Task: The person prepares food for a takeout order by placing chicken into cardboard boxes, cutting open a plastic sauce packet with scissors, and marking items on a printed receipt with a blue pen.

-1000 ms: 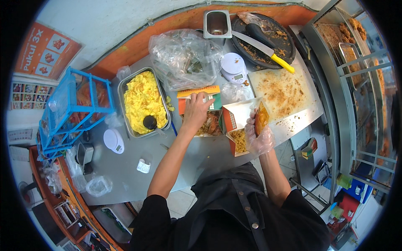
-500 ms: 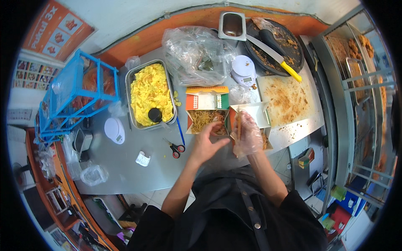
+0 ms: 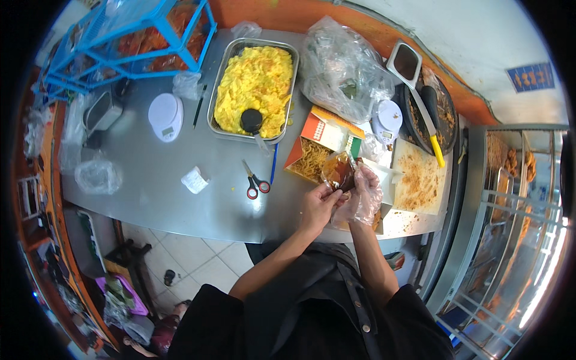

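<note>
Far left, blue rack (image 3: 161, 24) full of bagged stuff, metal container (image 3: 103, 112) and loose plastic bag (image 3: 98, 176) below it. Next, white scale (image 3: 164, 117) on the steel table (image 3: 153, 207), crumpled paper (image 3: 194, 180) nearer me. Then the metal tray (image 3: 211, 117) of scrambled egg (image 3: 254, 81), round black thing (image 3: 251, 120) sitting on the egg. Scissors (image 3: 253, 182) lay partly open below the tray, blue pen (image 3: 274, 164) just beside them.

Middle: noodle box (image 3: 313, 157) stood lid up, tilted in view. My bare left hand (image 3: 319, 210) had thumb and fingers pinching the lower edge of a small clear sauce bag (image 3: 339, 173), dark sauce inside. The sauce bag was in front of the noodle box's right part; couldn't tell how high above. My right hand (image 3: 363, 193), in a clear plastic glove, had its fingers bent around the bag's right edge, gripping it; exact thumb position unclear.

Second box (image 3: 389, 187) sat partly behind that glove. Further right, crumb-covered cutting board (image 3: 400, 157), yellow-handled knife (image 3: 428, 120) across a round dark board (image 3: 452, 108), then glass cabinet (image 3: 476, 174) with fried food.
</note>
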`<action>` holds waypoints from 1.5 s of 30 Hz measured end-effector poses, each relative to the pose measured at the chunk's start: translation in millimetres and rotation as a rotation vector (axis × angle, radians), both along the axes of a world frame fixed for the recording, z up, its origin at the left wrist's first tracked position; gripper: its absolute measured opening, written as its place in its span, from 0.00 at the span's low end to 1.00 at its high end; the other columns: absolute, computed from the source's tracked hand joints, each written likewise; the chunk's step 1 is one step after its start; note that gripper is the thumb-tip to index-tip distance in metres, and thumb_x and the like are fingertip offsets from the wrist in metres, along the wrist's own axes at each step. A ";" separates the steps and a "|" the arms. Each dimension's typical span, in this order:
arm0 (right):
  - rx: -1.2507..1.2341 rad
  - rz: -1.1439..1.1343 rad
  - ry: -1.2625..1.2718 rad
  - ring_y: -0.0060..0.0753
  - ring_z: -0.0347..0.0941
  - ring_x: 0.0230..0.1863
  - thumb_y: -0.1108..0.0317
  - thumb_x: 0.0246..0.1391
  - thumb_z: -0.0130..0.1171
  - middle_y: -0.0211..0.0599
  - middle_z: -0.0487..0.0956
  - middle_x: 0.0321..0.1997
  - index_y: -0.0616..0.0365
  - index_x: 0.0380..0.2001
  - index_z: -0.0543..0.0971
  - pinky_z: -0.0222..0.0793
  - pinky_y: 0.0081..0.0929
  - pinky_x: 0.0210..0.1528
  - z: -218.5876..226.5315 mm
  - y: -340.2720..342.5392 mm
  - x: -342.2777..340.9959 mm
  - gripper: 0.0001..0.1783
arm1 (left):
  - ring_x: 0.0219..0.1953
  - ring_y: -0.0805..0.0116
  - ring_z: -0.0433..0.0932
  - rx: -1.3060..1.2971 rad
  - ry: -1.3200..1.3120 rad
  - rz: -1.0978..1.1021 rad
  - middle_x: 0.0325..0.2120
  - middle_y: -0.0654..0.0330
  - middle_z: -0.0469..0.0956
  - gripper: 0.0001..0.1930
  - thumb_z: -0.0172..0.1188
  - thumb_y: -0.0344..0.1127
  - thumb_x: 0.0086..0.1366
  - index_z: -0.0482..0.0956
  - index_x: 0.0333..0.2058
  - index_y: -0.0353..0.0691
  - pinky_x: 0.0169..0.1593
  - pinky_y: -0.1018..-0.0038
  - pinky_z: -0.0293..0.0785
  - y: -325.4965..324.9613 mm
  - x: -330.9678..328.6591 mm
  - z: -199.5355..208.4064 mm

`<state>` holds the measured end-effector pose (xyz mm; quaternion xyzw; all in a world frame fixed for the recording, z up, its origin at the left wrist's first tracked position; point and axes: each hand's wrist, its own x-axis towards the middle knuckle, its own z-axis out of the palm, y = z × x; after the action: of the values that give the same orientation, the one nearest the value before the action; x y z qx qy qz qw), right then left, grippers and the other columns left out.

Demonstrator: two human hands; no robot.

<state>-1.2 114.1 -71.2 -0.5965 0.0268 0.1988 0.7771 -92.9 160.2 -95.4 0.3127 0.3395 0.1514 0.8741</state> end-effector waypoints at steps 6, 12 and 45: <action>-0.545 0.591 0.062 0.25 0.76 0.39 0.66 0.58 0.60 0.37 0.81 0.39 0.65 0.47 0.80 0.73 0.25 0.44 20.2 -9.6 48.4 0.17 | 0.39 0.71 0.81 -0.038 -0.083 -0.162 0.38 0.56 0.81 0.10 0.56 0.24 0.66 0.76 0.46 0.30 0.42 0.78 0.78 22.7 -5.4 -14.4; -0.793 0.627 -0.082 0.17 0.74 0.24 0.60 0.57 0.62 0.30 0.80 0.27 0.65 0.38 0.84 0.67 0.19 0.20 53.9 37.3 42.7 0.16 | 0.41 0.67 0.81 -0.429 -0.148 0.009 0.40 0.55 0.78 0.10 0.55 0.25 0.67 0.74 0.46 0.28 0.47 0.76 0.79 27.0 5.9 -19.4; -0.878 0.601 -0.261 0.18 0.72 0.22 0.59 0.58 0.60 0.33 0.79 0.22 0.69 0.30 0.83 0.66 0.21 0.22 10.0 9.6 52.7 0.19 | 0.49 0.53 0.78 -0.713 -0.165 0.135 0.44 0.50 0.72 0.12 0.55 0.24 0.67 0.69 0.46 0.22 0.53 0.73 0.79 18.5 -8.1 -3.9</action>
<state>51.5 123.7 -61.2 -0.8658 -0.1611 0.3066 0.3611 -101.0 178.7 -99.2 -0.0478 0.3194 0.1057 0.9405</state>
